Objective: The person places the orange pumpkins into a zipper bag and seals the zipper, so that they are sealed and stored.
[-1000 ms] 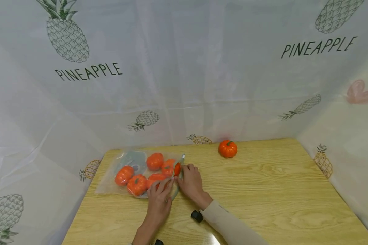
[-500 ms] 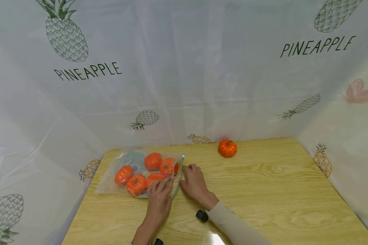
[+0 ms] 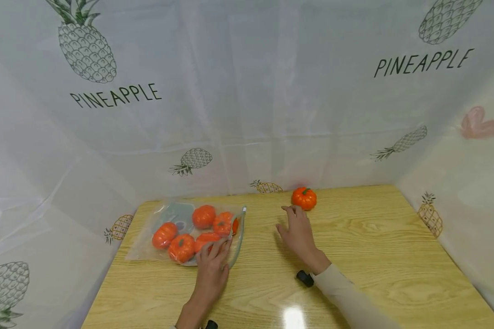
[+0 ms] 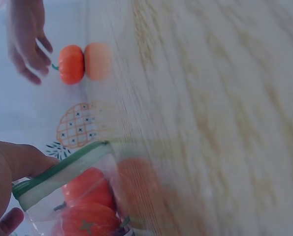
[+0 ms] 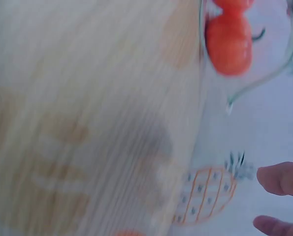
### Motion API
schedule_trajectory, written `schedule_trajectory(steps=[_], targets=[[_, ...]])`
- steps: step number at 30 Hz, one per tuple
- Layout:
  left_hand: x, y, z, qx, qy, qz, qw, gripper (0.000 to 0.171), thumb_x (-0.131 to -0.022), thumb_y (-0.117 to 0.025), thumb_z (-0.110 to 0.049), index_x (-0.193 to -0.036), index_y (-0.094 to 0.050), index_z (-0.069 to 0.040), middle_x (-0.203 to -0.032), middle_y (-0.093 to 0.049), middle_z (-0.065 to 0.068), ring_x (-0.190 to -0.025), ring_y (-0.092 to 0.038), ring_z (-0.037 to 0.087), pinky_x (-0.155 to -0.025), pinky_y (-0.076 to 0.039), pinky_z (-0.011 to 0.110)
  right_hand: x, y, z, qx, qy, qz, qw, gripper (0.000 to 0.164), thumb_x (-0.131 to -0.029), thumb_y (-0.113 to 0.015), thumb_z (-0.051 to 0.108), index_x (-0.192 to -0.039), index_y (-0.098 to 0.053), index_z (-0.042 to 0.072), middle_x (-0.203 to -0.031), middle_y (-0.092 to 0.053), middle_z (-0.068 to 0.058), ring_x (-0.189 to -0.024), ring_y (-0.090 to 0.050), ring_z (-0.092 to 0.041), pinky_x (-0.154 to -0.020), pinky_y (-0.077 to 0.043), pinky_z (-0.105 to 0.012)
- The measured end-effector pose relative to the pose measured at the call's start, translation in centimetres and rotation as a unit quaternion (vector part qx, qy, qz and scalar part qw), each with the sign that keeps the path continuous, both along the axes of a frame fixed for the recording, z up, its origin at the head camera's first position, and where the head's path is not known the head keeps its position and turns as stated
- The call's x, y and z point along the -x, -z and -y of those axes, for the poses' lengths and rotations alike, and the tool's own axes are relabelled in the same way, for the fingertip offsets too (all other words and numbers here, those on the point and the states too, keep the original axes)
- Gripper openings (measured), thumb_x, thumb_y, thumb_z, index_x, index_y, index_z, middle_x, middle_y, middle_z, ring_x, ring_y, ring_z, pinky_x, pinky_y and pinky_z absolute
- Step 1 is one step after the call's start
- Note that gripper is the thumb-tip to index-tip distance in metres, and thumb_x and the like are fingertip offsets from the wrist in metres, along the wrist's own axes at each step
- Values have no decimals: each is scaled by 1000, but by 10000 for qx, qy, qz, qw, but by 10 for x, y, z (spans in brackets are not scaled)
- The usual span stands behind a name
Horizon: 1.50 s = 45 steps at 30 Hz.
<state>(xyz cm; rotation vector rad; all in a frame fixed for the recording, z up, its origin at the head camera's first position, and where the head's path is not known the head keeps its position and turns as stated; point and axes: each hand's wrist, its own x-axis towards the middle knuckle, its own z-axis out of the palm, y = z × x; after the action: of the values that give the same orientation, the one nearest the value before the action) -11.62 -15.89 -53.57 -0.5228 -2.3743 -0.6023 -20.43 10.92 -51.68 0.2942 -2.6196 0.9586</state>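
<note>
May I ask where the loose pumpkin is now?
In the head view, the pumpkin sits right of the bag, near the table's far edge, beyond the right hand.

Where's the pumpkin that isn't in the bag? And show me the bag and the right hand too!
Loose pumpkin (image 3: 304, 199): head view, on its ribbed orange side.
Bag (image 4: 72, 160): left wrist view, on the green strip along its opening.
Right hand (image 3: 300, 232): head view, on the back of it.
</note>
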Motion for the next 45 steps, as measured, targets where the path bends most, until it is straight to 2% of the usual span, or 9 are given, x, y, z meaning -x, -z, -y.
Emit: schedule_trajectory(steps=[6,10,14,23,30,37,45], targets=[[-1,-1,1,10,-14,17,10000,83,-55,-92,20,-133,-73,0,-133,-67,8,-115,-54,37,-87,-38,55,15,-3,-31,28,538,118,9985,62,-90,-83,15,-136,-53,-13,-129,-52,-35,-114,-53,-53,-93,-46,-61],[-1,-2,1,37,-49,5,10000,83,-54,-92,20,-132,-73,0,-132,-67,8,-114,-55,37,-87,-39,56,26,-2,-45,-113,892,276,9956,71,-88,-84,18,-138,-47,-16,-131,-49,-39,-115,-52,-57,-95,-45,-65],[-1,-2,1,65,-81,11,9999,84,-53,-93,20,-132,-73,-1,-132,-67,7,-114,-55,37,-87,-40,56,37,0,-55,-168,1059,535,9928,80,-87,-85,20,-144,-42,-18,-135,-47,-41,-117,-52,-60,-97,-45,-68],[-2,-3,0,82,-95,31,9999,85,-53,-93,20,-132,-73,-1,-132,-67,7,-115,-55,38,-87,-41,57,50,5,-64,-205,1025,755,9917,87,-88,-86,21,-148,-37,-17,-140,-44,-43,-119,-50,-61,-97,-45,-70],[-3,-3,1,62,-63,65,9999,84,-54,-91,20,-133,-73,-1,-133,-67,7,-115,-55,39,-88,-39,58,57,3,-65,-227,983,1183,9878,86,-92,-82,25,-152,-33,-14,-142,-42,-41,-123,-48,-59,-99,-44,-69],[-3,-4,0,65,-49,12,10000,84,-54,-91,21,-132,-73,0,-132,-67,8,-114,-54,38,-87,-39,57,67,6,-66,-292,1084,1233,9860,87,-92,-82,27,-152,-35,-14,-140,-43,-40,-122,-49,-59,-100,-45,-69],[-3,-4,0,59,-23,34,10000,85,-54,-91,20,-134,-72,-1,-134,-67,8,-116,-54,39,-87,-39,57,74,9,-68,-344,1059,1361,9844,80,-93,-81,26,-147,-38,-14,-134,-49,-39,-119,-52,-56,-98,-47,-67]])
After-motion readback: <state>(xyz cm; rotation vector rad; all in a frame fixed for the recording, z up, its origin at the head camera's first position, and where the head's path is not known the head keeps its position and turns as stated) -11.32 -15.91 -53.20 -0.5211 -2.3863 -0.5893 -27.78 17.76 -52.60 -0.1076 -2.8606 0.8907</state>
